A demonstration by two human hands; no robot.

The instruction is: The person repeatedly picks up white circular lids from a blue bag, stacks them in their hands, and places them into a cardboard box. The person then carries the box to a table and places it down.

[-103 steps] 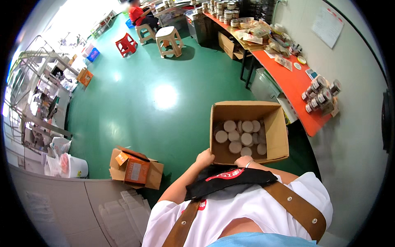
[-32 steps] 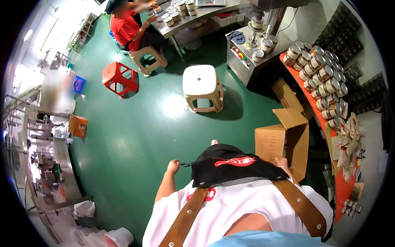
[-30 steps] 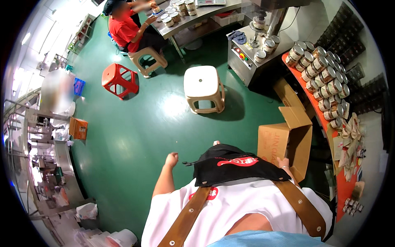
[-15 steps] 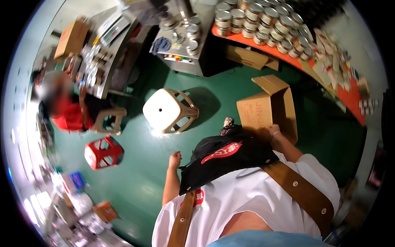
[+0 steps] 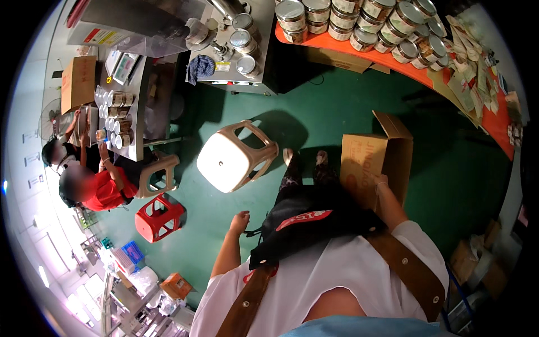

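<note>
My right hand grips the near edge of an open cardboard box, its fingers partly hidden against the cardboard. The box hangs or stands at my right side, one flap raised, its dark inside turned to the right. My left hand hangs at my left with the fingers curled in and nothing visible in it. A cream plastic stool stands on the green floor ahead of that hand. Below me, a black apron covers my front.
An orange-topped table with stacked lidded cans curves along the far right. Ahead is a steel machine carrying several cans. Two people sit at a bench on the left, near a red stool. An orange carton lies lower left.
I have moved forward: the can table and machine look nearer, and both my feet now show. My right hand still grips the box, which appears slightly farther right.
</note>
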